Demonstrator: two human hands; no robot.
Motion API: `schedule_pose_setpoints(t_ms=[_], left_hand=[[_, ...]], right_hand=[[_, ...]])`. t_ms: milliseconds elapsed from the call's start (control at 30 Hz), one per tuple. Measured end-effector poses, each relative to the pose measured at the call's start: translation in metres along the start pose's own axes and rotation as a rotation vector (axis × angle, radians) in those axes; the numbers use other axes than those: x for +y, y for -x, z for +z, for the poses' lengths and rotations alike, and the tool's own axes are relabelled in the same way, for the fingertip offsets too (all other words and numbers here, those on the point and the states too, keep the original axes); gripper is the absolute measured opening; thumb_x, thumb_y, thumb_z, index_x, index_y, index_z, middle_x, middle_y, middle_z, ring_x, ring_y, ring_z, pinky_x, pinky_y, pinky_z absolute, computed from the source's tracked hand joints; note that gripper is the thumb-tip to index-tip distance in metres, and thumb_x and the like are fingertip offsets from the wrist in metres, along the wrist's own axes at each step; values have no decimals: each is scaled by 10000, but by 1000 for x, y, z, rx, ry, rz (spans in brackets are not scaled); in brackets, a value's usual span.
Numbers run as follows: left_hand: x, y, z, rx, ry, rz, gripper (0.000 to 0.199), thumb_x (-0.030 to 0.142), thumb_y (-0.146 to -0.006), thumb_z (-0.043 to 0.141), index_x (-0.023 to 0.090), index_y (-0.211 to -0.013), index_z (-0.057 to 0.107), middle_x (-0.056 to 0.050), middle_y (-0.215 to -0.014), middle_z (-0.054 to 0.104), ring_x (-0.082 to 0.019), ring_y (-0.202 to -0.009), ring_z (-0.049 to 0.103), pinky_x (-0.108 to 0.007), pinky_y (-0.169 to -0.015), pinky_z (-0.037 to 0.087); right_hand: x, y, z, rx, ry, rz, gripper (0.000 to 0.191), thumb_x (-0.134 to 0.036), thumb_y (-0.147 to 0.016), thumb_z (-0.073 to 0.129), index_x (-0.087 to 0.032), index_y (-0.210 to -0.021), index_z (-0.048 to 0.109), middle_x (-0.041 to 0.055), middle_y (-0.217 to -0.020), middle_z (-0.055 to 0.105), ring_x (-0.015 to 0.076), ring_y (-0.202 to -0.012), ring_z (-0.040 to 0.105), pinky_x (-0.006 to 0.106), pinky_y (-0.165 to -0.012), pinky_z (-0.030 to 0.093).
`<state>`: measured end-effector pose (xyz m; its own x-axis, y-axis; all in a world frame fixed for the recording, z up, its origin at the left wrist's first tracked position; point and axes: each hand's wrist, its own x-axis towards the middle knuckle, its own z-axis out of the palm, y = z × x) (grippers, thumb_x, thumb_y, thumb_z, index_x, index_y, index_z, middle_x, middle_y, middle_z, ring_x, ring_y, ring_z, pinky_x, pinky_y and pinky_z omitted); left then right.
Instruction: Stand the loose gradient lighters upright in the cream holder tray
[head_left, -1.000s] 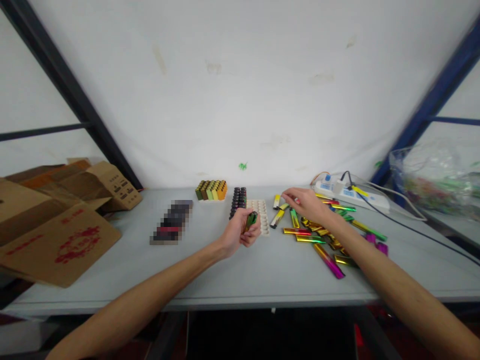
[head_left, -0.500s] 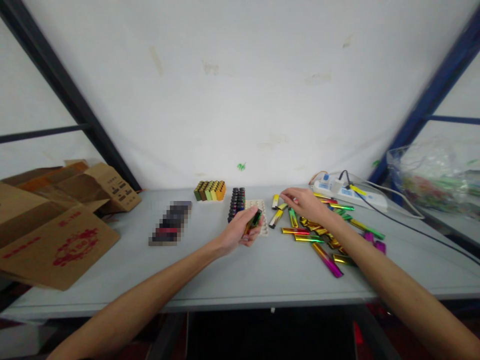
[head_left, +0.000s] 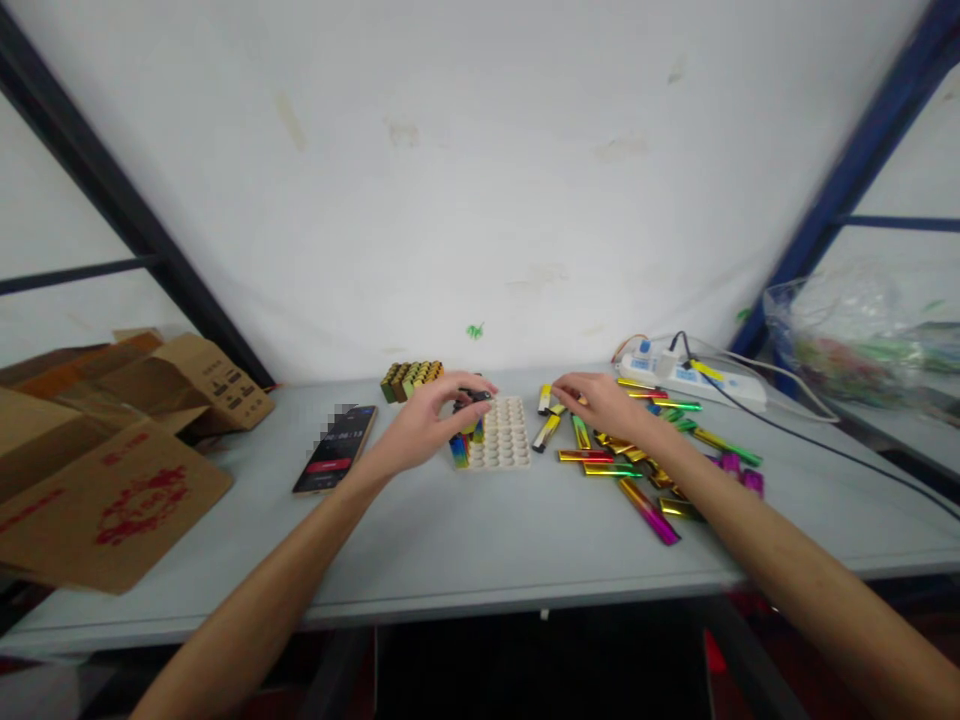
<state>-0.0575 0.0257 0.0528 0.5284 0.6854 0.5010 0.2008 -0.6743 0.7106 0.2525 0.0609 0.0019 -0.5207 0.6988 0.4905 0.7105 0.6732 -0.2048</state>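
The tray [head_left: 507,437] holds tubes [head_left: 459,452] at left. The left hand [head_left: 426,425] arches part-open over them; the right hand [head_left: 604,403] is half-curled beside a yellow stick [head_left: 544,402]; either grip is unclear.

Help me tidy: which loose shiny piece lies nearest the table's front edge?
The gold-and-magenta piece with both ends showing; no other visible one reaches closer.
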Motion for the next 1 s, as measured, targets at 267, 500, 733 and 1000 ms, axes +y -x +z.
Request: schedule_pose_setpoints(t_ms=[267,500,733,1000], left_hand=[[-8,0,-13,-137,-472,30,195,351,-929,670,209,-1012,775,-62,-1017,763,-217,-961,658,-338,-902,490],[-7,1,-12,-250,-616,20,166,295,-923,648,217,-1037,739,-48,-1044,769,-236,-979,658,-363,-942,463],[-1,2,-13,-259,-594,-16,139,321,-919,660,226,-953,756,-40,-948,767,-228,-894,655,-332,-851,461],[-9,4,-8,-215,-622,27,178,295,-938,639,207,-936,794,-74,-947,752,-237,-930,641,-384,-927,477]], right_hand=[[-2,0,0,-39,5,-7,312,-320,-1063,454,-180,-1012,728,95,-932,765,212,-799,685,301,-748,482],[-8,-1,-2,-47,23,10,329,-325,-1067,444,-173,-985,724,91,-888,753,207,-774,673,298,-732,475],[-6,0,-1,-49,22,24,325,-325,-1065,449,-178,-960,719,78,-861,743,196,-748,659,286,-710,456],[-7,0,-1,-60,25,28,316,-316,-1061,455,-178,-946,715,83,-869,750,199,-750,666,289,-712,467]])
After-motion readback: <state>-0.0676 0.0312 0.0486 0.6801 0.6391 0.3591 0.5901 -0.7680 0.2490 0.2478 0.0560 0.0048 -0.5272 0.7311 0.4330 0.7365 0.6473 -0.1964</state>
